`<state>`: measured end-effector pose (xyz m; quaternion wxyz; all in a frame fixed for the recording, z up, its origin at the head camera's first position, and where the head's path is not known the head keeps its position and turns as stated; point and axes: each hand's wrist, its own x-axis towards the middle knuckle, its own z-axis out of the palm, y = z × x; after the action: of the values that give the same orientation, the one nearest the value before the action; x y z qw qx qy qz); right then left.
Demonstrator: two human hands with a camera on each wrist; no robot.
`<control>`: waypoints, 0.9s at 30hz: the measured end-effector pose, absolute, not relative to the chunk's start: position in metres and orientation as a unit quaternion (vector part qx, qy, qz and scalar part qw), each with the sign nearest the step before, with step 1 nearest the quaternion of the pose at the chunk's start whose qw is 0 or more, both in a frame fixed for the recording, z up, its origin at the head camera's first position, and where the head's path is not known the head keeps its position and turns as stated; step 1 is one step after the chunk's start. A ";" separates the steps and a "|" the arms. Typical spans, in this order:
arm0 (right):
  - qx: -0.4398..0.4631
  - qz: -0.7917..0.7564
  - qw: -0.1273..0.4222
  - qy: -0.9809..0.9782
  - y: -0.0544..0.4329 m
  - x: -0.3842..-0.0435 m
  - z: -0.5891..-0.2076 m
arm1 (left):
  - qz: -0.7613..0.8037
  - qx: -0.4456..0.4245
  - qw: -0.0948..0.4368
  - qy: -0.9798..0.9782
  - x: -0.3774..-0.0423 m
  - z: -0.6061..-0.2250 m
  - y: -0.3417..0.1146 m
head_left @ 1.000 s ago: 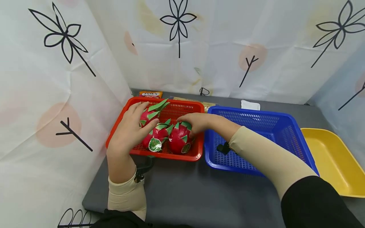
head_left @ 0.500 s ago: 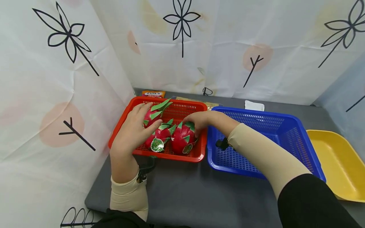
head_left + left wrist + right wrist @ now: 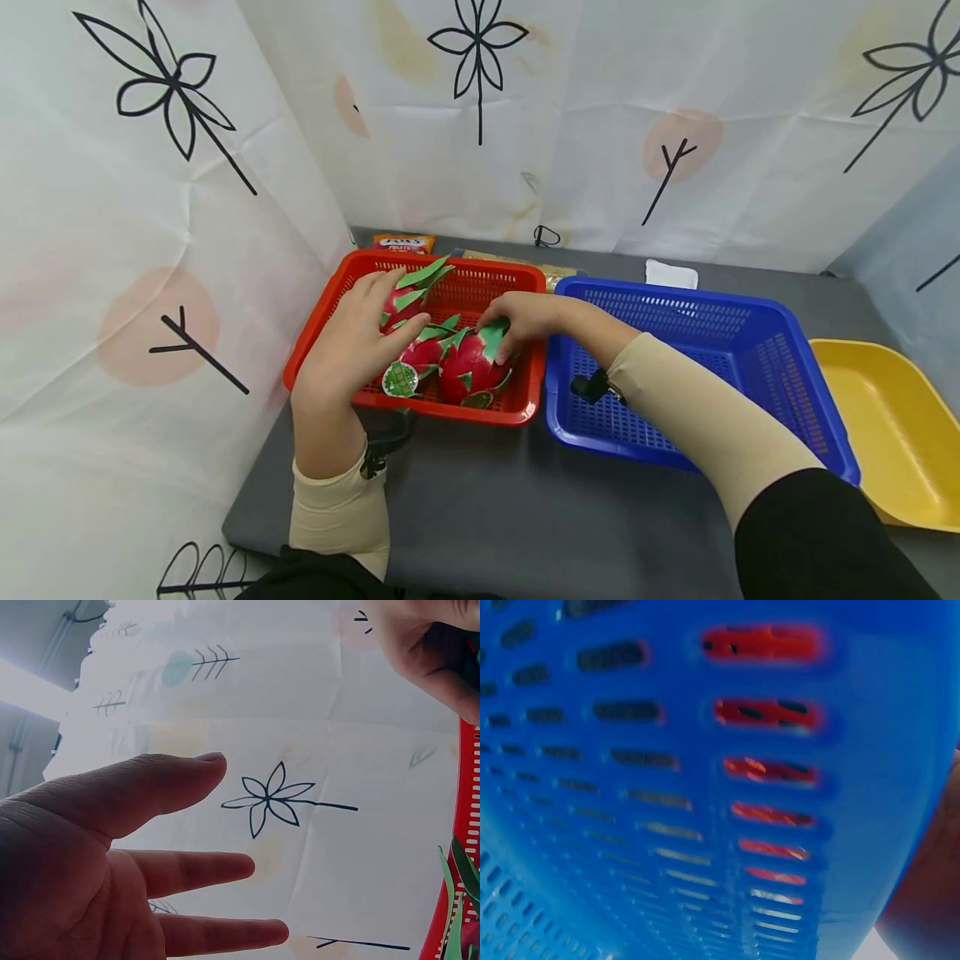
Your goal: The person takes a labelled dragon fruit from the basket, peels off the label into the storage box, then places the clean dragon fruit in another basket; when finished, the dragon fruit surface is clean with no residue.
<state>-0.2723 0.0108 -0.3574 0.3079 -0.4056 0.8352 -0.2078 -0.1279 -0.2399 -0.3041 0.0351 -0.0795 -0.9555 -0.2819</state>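
Observation:
Three pink dragon fruits with green leaf tips lie in a red slotted basket. My right hand grips the right dragon fruit from above, fingers by its leafy end and thumb down its right side. The middle dragon fruit, bearing a round green sticker, lies close against it. Behind is another dragon fruit, partly hidden by my left hand, which hovers over the basket's left side. In the left wrist view, that hand's thumb and fingers are extended, with nothing between them.
A blue slotted basket stands right beside the red one, under my right forearm; its wall fills the right wrist view. Farther right is a yellow tray. An orange packet, a gold packet and a white cloth lie behind.
My right hand has tipped the right dragon fruit, its leafy end turning rightward and its lower end shifting left. The middle fruit's sticker has shifted slightly left and down. My left hand is nearly unmoved.

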 end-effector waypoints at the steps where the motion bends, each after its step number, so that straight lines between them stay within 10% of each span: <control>1: -0.406 -0.213 0.306 0.834 0.011 -0.271 -0.357 | -0.282 -0.080 0.035 -0.955 -0.129 -0.304 -0.239; 27: -0.351 -0.329 0.171 0.860 0.045 -0.236 -0.315 | -0.289 -0.088 0.060 -0.951 -0.132 -0.307 -0.234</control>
<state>-0.2362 0.0447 -0.3146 0.1705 -0.3513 0.8599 -0.3287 -0.1318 -0.2344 -0.3073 0.0599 -0.0880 -0.9514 -0.2889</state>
